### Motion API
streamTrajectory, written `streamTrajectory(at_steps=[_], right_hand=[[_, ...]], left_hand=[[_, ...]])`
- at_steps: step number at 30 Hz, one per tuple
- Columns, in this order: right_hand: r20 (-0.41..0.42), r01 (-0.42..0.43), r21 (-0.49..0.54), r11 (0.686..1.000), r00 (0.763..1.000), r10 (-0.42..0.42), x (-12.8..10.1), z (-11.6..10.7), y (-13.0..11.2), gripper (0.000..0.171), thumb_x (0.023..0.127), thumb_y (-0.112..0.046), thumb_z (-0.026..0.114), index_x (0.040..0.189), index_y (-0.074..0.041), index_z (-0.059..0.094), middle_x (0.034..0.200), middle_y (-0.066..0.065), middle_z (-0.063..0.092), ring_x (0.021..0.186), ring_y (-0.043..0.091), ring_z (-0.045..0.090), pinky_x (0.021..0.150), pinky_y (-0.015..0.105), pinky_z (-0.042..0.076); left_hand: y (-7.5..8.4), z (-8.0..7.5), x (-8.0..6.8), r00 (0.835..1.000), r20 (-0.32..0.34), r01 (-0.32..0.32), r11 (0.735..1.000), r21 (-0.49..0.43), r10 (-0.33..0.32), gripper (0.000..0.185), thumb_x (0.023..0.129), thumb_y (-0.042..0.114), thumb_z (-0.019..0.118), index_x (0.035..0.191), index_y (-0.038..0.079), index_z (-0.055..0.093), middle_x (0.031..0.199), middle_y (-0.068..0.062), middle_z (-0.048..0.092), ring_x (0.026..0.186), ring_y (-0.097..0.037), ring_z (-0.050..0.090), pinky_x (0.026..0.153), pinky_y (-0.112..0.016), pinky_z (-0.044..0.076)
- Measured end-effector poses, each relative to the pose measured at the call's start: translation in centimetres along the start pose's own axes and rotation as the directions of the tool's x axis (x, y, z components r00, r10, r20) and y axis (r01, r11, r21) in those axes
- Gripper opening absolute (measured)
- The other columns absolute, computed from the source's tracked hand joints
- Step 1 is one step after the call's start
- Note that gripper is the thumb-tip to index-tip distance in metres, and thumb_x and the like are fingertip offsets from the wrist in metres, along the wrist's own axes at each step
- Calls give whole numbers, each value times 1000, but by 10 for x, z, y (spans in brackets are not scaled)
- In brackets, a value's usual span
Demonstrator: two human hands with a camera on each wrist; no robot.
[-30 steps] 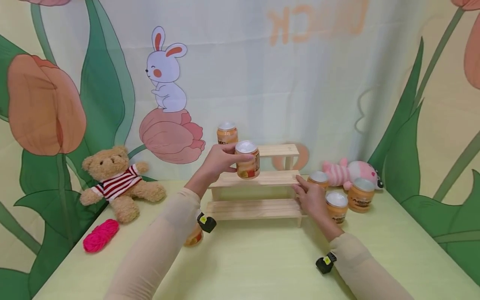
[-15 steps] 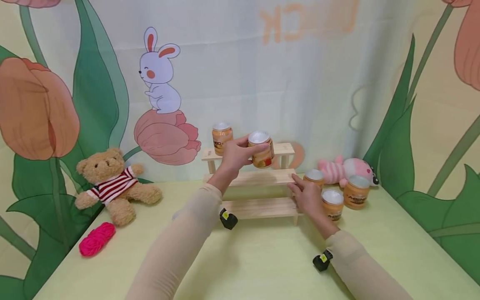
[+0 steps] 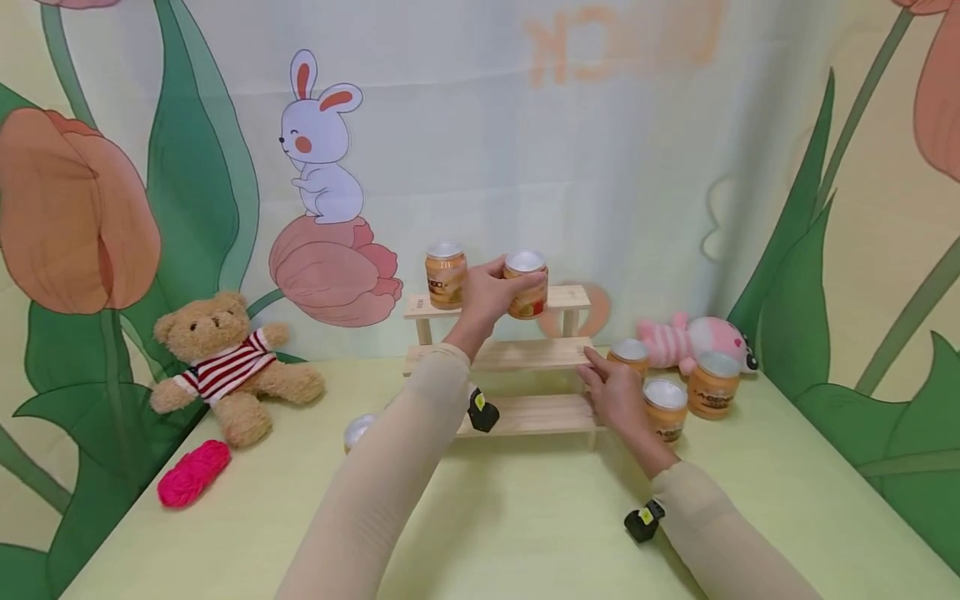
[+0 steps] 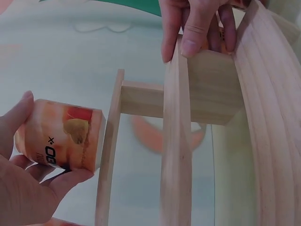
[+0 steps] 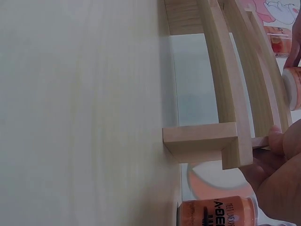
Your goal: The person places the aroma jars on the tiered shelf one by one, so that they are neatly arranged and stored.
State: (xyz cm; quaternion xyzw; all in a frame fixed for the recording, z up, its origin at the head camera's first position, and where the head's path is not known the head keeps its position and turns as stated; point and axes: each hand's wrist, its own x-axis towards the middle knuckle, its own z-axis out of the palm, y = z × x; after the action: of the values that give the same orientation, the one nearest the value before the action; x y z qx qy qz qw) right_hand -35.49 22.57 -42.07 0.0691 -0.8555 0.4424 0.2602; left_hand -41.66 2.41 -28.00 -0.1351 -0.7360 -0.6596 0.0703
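Observation:
A three-tier wooden display stand (image 3: 517, 357) stands on the table. My left hand (image 3: 486, 302) holds an orange can (image 3: 528, 307) with a silver lid, upright at the top tier. In the left wrist view the base of this can (image 4: 70, 134) is right at the top board, thumb on one side and fingers on the other. A similar can (image 3: 446, 282) stands on the left end of the top tier, just left of that hand. My right hand (image 3: 618, 398) grips the right end of the middle board, and its thumb (image 4: 192, 43) lies on the board.
Several orange cans (image 3: 712, 392) stand right of the stand, beside a pink plush toy (image 3: 686, 343). Another can (image 3: 358, 430) is partly hidden behind the left sleeve. A teddy bear (image 3: 232, 358) and pink yarn (image 3: 193, 473) lie at the left.
My left hand has carried the can right and back, then lowered it to the top tier beside the other can. My right hand keeps its grip on the middle board.

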Motion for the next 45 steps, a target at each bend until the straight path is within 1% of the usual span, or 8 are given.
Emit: streamTrajectory(at_steps=[6, 10, 13, 19, 24, 29, 38, 45], right_hand=[[-6, -1, -6, 1000, 1000, 1, 2, -1, -1, 43, 98, -18, 66, 137, -2, 59, 99, 19, 74, 55, 20, 64, 47, 21, 47], [5, -12, 12, 1000, 1000, 12, 1, -1, -1, 43, 99, -18, 66, 138, -2, 58, 99, 20, 74, 55, 22, 64, 46, 22, 46], [8, -7, 12, 1000, 1000, 7, 1, 0, 0, 43, 99, -18, 66, 138, -2, 58, 99, 19, 74, 55, 21, 64, 47, 22, 47], [-4, 7, -4, 1000, 1000, -7, 3, 0, 1, 43, 98, -18, 66, 137, -1, 59, 99, 19, 74, 57, 22, 66, 48, 22, 49], [-11, 29, -7, 1000, 1000, -29, 6, 0, 1, 42, 98, -17, 66, 136, -1, 60, 95, 18, 74, 53, 18, 63, 48, 22, 49], [1, 12, 10, 1000, 1000, -12, 4, 0, 1, 41, 98, -16, 66, 136, -1, 60, 96, 19, 74, 55, 21, 65, 49, 21, 50], [-14, -1, 0, 1000, 1000, 1, 4, -1, -4, 41, 98, -17, 67, 135, -1, 61, 96, 18, 74, 55, 18, 63, 49, 21, 49], [-2, -6, -6, 1000, 1000, 6, 3, -1, -2, 41, 98, -16, 66, 136, -1, 60, 96, 19, 74, 57, 20, 65, 49, 20, 49]], left_hand=[[-3, 7, 9, 995, -52, -76, 992, 103, 82, 45, 83, 35, 84, 120, 14, 73, 109, 0, 72, 101, -18, 64, 86, -36, 54], [-11, 12, 15, 979, -105, -150, 964, 220, 176, 38, 86, 36, 81, 112, 10, 72, 105, -3, 73, 97, -19, 64, 85, -34, 52], [-14, 13, 18, 973, -108, -169, 952, 256, 202, 38, 88, 33, 79, 115, 8, 70, 107, -5, 72, 100, -20, 64, 87, -35, 52], [-12, 15, 24, 988, -64, -122, 963, 242, 141, 52, 89, 29, 78, 133, 8, 63, 119, -6, 69, 105, -19, 62, 94, -33, 51], [-14, 18, 28, 989, -76, -106, 971, 215, 124, 55, 90, 24, 78, 138, 8, 59, 128, -7, 66, 113, -18, 61, 97, -31, 50], [-20, 24, 28, 990, -88, -88, 979, 182, 106, 71, 91, 19, 76, 152, 7, 43, 146, -10, 53, 127, -20, 54, 103, -31, 46], [-25, 25, 30, 980, -116, -142, 975, 172, 164, 70, 88, 16, 79, 150, 8, 47, 141, -11, 57, 123, -22, 58, 100, -31, 49], [-28, 19, 26, 993, -108, -31, 990, 140, 46, 85, 85, 22, 82, 156, 13, 36, 154, -11, 43, 138, -24, 45, 105, -34, 45]])
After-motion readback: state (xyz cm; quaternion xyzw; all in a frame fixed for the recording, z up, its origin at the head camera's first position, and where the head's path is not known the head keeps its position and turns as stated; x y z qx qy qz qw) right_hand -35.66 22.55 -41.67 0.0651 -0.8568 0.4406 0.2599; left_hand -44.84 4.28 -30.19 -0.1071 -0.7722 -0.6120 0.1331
